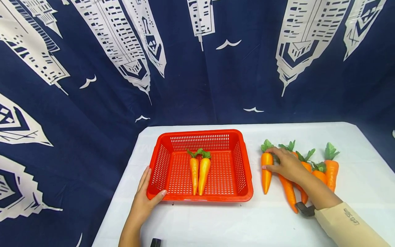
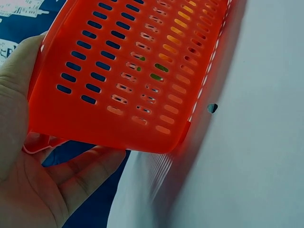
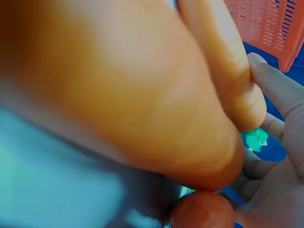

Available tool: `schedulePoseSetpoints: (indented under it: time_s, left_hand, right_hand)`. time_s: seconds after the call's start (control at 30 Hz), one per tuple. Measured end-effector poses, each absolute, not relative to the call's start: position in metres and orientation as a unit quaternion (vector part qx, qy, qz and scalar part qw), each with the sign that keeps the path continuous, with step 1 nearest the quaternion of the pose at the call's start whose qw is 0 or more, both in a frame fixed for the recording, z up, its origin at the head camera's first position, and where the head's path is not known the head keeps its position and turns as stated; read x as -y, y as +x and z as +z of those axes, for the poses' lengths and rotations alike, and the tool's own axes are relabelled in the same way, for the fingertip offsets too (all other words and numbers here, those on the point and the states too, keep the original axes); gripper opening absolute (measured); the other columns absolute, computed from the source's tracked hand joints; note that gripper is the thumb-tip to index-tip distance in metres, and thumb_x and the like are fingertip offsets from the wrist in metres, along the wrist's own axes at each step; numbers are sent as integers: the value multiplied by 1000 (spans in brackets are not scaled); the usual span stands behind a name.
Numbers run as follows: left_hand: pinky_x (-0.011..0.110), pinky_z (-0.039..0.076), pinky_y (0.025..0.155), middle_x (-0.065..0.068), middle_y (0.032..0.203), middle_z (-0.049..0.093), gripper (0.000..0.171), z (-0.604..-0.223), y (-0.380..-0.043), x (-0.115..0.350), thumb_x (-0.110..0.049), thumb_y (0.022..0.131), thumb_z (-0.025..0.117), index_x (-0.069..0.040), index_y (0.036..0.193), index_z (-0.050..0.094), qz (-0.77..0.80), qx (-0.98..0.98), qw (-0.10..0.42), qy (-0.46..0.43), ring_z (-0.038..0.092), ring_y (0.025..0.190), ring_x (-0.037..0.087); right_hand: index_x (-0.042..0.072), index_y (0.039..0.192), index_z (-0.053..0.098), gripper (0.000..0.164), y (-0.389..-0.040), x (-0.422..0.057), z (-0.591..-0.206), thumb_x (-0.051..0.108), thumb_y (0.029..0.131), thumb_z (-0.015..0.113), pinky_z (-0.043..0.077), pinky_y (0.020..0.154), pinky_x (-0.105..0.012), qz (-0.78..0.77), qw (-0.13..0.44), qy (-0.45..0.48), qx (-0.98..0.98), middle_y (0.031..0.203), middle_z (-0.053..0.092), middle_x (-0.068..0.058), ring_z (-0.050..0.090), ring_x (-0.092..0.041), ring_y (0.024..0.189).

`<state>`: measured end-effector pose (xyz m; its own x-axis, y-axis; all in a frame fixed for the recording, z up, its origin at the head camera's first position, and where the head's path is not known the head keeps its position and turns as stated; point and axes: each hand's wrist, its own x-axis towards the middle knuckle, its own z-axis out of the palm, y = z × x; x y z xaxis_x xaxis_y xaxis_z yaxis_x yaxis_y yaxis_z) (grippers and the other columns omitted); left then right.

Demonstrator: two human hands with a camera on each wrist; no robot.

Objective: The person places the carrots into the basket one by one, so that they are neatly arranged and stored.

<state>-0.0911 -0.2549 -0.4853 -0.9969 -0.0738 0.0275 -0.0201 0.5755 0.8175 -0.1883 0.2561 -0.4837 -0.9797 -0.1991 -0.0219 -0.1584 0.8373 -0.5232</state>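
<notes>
My left hand (image 1: 144, 196) holds the near left corner of a red plastic basket (image 1: 203, 198), thumb over the rim and fingers along the outer side. Two orange carrots (image 1: 203, 175) with green tops lie side by side in it. To the right of the basket, my right hand (image 1: 287, 165) pinches a carrot (image 1: 266, 180) near its leafy end between thumb and fingers. That carrot (image 3: 228, 61) shows beside a larger, blurred carrot (image 3: 142, 95) in the right wrist view. Whether the pinched carrot touches the table cannot be told.
Several more carrots (image 1: 331, 173) lie on the right of the white table (image 1: 216, 223), some partly hidden under my right forearm. Dark blue cloth (image 1: 197, 85) with white buildings hangs behind the table. A small black object (image 1: 155, 243) sits at the bottom edge.
</notes>
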Motion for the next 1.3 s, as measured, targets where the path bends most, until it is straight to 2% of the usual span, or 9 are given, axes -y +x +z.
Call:
schedulePoseSetpoints:
  time_s: [0.17, 0.3, 0.53, 0.63, 0.77, 0.9, 1.0, 1.13, 1.3]
  left_hand:
    - [72, 22, 117, -13, 170, 10, 100, -485, -91, 255, -35, 85, 81, -35, 162, 17, -465, 885, 27, 27, 16, 157, 29]
    - [71, 22, 118, -12, 170, 10, 100, -485, -91, 255, -35, 85, 81, -33, 162, 17, -464, 885, 26, 28, 16, 157, 30]
    - [71, 22, 118, -8, 171, 11, 100, -485, -91, 255, -35, 85, 81, -32, 162, 18, -462, 886, 36, 21, 16, 157, 30]
    - [71, 22, 118, -6, 171, 12, 99, -486, -91, 255, -36, 86, 80, -33, 162, 18, -459, 888, 39, 18, 17, 157, 31]
    - [72, 22, 117, -9, 171, 12, 98, -486, -91, 255, -37, 86, 80, -34, 162, 18, -456, 889, 39, 17, 18, 157, 31]
    - [72, 22, 117, -10, 170, 12, 98, -486, -90, 255, -38, 86, 79, -35, 162, 18, -455, 889, 39, 17, 17, 157, 32]
    - [71, 23, 118, -9, 171, 11, 98, -486, -90, 256, -39, 86, 79, -35, 162, 18, -456, 889, 38, 16, 18, 157, 31]
    - [70, 23, 119, -9, 171, 11, 98, -486, -90, 256, -38, 86, 80, -34, 162, 18, -459, 888, 38, 16, 17, 157, 30]
    - [69, 23, 119, -10, 171, 12, 98, -488, -91, 256, -37, 86, 80, -34, 162, 18, -463, 885, 39, 16, 17, 157, 29]
  right_hand:
    - [18, 135, 51, 64, -188, -257, -482, 44, 85, 80, 50, 88, -60, -286, 34, -102, -952, 128, 63, -28, 56, -47, 116]
    - [15, 134, 50, 63, -189, -256, -481, 39, 85, 81, 49, 85, -58, -299, 19, -99, -949, 123, 65, -28, 55, -48, 113]
    - [9, 131, 50, 59, -191, -254, -473, 32, 86, 81, 49, 80, -47, -334, -8, -90, -938, 123, 63, -26, 59, -38, 95]
    - [7, 132, 49, 56, -191, -255, -469, 31, 90, 77, 50, 86, -48, -364, -17, -87, -927, 128, 62, -26, 61, -42, 107]
    - [9, 136, 43, 57, -191, -256, -460, 33, 94, 72, 55, 83, -39, -407, -11, -74, -910, 135, 57, -24, 61, -44, 119]
    - [12, 141, 38, 59, -192, -256, -451, 34, 97, 69, 55, 69, -25, -455, 9, -62, -888, 140, 49, -21, 69, -23, 106]
    - [14, 143, 38, 58, -192, -255, -446, 33, 97, 68, 52, 63, -23, -476, 15, -58, -878, 131, 59, -21, 66, -8, 87]
    - [17, 143, 38, 56, -193, -252, -440, 35, 98, 67, 49, 57, -27, -486, 10, -62, -871, 109, 70, -24, 63, -14, 76]
    - [20, 146, 42, 54, -192, -246, -430, 32, 99, 66, 53, 63, -25, -488, -15, -78, -869, 123, 65, -20, 64, -2, 85]
